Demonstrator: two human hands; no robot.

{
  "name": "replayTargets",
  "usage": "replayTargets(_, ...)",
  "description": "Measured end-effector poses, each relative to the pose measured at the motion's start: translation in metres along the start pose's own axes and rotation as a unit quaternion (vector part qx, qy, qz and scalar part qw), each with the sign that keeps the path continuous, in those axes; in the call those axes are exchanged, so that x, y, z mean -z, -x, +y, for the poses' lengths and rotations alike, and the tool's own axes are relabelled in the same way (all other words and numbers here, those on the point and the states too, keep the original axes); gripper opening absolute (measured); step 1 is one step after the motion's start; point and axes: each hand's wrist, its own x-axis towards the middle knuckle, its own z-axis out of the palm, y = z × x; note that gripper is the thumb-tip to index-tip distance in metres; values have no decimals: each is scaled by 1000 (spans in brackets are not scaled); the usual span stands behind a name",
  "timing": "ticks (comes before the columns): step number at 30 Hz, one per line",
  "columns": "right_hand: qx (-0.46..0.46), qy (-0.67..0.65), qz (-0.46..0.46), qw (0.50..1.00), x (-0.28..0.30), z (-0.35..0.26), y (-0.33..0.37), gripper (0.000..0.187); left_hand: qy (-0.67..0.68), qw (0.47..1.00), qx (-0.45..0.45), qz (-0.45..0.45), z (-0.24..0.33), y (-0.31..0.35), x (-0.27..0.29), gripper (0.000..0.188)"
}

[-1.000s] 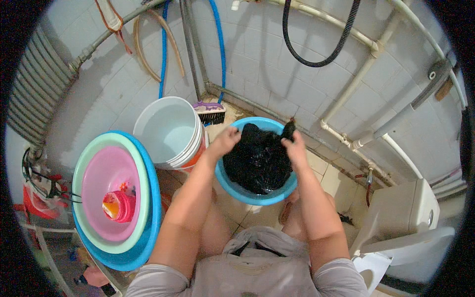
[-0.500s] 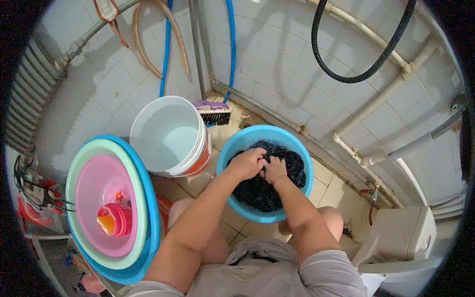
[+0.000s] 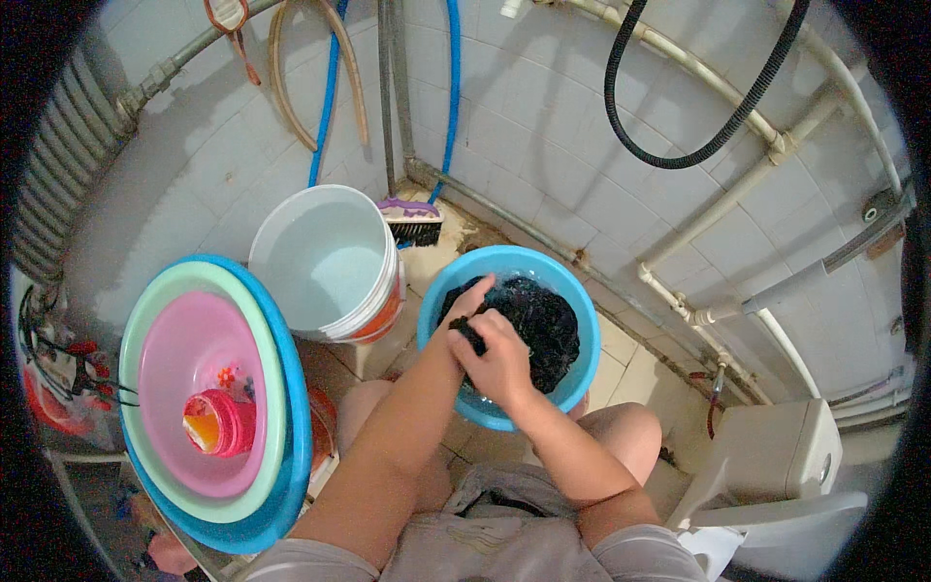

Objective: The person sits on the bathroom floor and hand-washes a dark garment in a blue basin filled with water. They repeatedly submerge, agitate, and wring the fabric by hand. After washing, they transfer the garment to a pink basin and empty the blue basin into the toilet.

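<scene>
A light blue basin holds water and a heap of dark, wet cloth. Over its left side is my left hand, one finger stretched out beside the dark heap; its other fingers are largely hidden. My right hand crosses in front of it, fingers curled around a small dark piece of the cloth at the left wrist. Whether this piece joins the heap in the basin cannot be seen.
Left of the basin stands a white bucket of water, with a purple-backed brush behind it. Nested pink, green and blue basins hold an open pinkish-red jar. Pipes and a black hose line the walls.
My right hand has moved left and nearer to me, from the cloth heap to my left wrist, and now has dark cloth in it. The left hand has shifted slightly left. The view has shifted slightly.
</scene>
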Motion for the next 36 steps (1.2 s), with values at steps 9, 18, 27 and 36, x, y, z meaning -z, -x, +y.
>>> replayTargets(9,-191,194,16,962,-3,74,-61,44,184,981,65,-22,-49,-33,2,33)
replayTargets(18,-85,409,-99,903,-40,191,-20,55,-19,988,111,101,-23,-40,24,62)
replayTargets(27,-236,240,-68,939,-16,161,-44,33,-32,988,86,120,-42,-35,12,54)
replayTargets(36,16,58,15,998,1,7,2,21,-29,990,108,-89,-14,-32,8,40)
